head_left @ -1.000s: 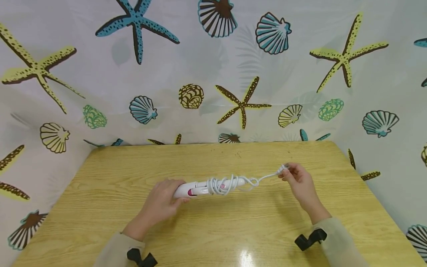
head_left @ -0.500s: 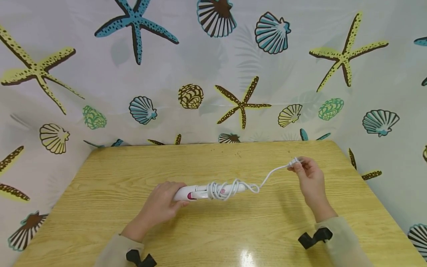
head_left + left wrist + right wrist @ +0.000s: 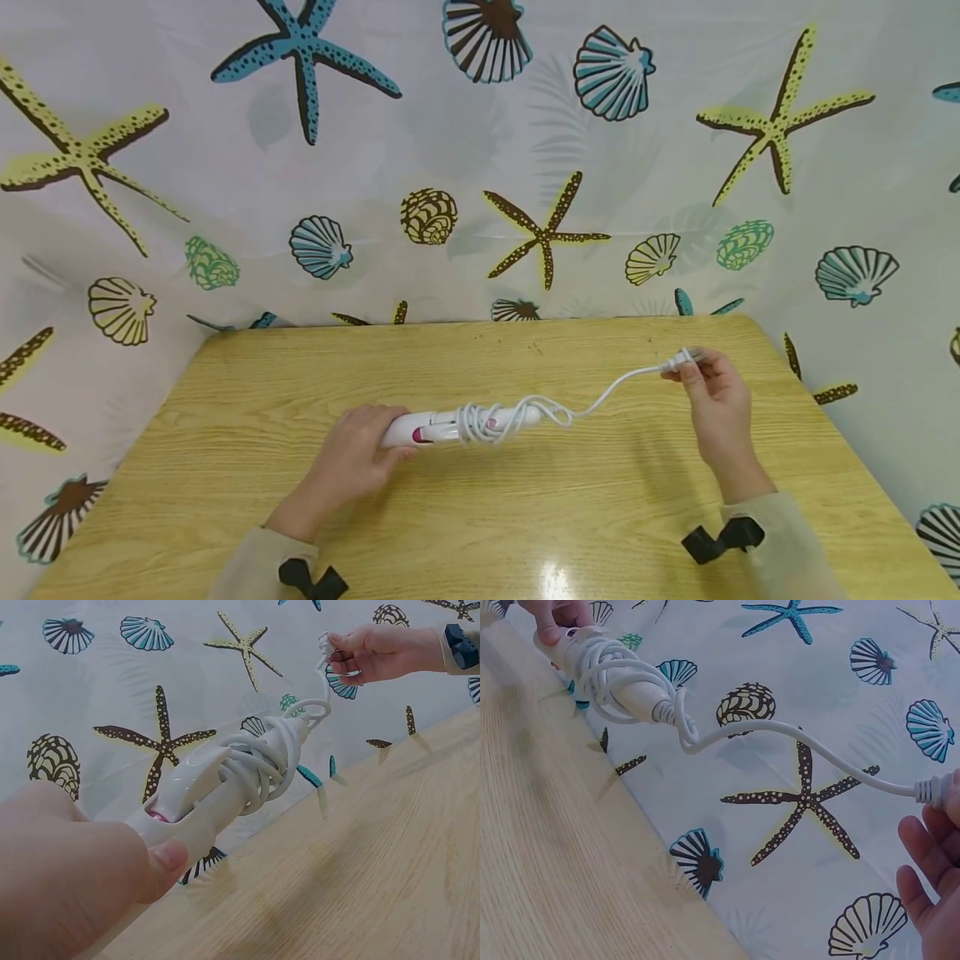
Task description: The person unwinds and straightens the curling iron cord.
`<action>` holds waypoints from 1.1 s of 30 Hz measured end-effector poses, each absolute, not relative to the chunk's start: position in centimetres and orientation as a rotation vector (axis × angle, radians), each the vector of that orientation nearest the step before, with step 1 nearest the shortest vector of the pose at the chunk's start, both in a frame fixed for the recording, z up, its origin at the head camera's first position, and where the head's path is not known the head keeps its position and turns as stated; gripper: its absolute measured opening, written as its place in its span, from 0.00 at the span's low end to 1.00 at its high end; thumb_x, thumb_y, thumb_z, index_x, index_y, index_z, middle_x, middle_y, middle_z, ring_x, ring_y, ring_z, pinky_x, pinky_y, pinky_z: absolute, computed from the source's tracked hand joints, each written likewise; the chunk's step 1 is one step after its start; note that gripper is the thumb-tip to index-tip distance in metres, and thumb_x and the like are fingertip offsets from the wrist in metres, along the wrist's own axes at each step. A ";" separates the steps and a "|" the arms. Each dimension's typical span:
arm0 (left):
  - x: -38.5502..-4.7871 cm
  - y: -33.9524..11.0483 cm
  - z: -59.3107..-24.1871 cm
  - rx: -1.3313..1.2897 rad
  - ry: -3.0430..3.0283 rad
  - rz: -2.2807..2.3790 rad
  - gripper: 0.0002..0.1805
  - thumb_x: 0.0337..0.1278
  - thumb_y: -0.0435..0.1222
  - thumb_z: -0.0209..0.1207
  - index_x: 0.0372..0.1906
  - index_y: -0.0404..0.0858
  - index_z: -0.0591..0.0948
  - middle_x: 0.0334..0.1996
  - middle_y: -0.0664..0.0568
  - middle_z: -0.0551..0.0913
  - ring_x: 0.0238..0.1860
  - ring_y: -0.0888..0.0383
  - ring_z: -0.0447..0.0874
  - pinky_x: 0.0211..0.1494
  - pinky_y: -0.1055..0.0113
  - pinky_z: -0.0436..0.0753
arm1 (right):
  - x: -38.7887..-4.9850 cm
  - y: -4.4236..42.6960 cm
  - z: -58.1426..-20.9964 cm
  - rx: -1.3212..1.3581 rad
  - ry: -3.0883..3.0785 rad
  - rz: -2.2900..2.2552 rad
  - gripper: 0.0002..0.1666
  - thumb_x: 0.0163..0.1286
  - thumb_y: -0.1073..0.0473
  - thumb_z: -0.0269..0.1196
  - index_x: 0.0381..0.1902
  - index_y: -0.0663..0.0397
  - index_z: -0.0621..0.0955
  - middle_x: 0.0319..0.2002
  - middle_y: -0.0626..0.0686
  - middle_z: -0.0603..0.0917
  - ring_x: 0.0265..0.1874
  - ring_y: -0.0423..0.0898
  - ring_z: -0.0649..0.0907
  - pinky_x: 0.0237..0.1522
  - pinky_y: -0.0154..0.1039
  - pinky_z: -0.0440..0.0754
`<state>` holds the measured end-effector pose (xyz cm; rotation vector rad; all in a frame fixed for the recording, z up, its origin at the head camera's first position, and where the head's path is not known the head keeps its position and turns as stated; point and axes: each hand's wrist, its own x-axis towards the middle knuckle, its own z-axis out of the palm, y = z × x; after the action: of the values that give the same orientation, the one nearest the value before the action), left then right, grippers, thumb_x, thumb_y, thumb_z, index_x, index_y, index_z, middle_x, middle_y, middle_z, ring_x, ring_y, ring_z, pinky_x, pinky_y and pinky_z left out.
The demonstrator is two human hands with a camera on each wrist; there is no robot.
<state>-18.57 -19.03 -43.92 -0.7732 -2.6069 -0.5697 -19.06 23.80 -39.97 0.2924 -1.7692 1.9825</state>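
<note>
Wrapping left grip (image 3: 356,454) round white plastic rod-shaped appliance (image 3: 441,430) with magenta accents, holding it above tan wood-grain table (image 3: 480,508). Probably risking a knot in coiled white round cord (image 3: 780,727) by tugging across crossed loops, or a slip from left grip by pulling too hard. Pinching small white plastic plug (image 3: 681,359) in right grip (image 3: 722,408), farther out, well apart from appliance. Facing white starfish-and-shell-print cloth (image 3: 435,142) behind.

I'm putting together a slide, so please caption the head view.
Left hand grips a white appliance wrapped in its cord above a wooden table; right hand holds the plug.
</note>
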 end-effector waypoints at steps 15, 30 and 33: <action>-19.1 -19.6 -43.5 -0.719 -2.606 -0.467 0.25 0.44 0.41 0.69 0.47 0.33 0.78 0.41 0.43 0.82 0.44 0.47 0.79 0.53 0.48 0.70 | -18.0 24.2 -38.5 0.502 -1.605 2.034 0.09 0.69 0.72 0.49 0.44 0.74 0.72 0.38 0.54 0.78 0.38 0.44 0.80 0.44 0.34 0.78; -19.4 -20.0 -43.0 -0.636 -2.615 -0.470 0.26 0.45 0.40 0.69 0.49 0.33 0.77 0.44 0.41 0.81 0.45 0.45 0.77 0.53 0.46 0.69 | -17.2 26.0 -39.9 0.599 -1.829 1.991 0.07 0.70 0.72 0.49 0.43 0.69 0.73 0.39 0.52 0.78 0.38 0.42 0.81 0.44 0.33 0.79; -19.5 -20.0 -42.9 -0.626 -2.606 -0.482 0.26 0.44 0.40 0.69 0.49 0.32 0.77 0.43 0.42 0.81 0.44 0.45 0.78 0.53 0.47 0.69 | -17.1 26.2 -40.1 0.609 -1.844 2.009 0.07 0.70 0.72 0.49 0.42 0.68 0.73 0.39 0.53 0.78 0.38 0.43 0.80 0.43 0.34 0.79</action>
<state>-19.49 -20.02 -42.91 -0.6262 -2.6062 -0.4817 -17.12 26.21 -40.08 0.6092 -1.8443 2.0091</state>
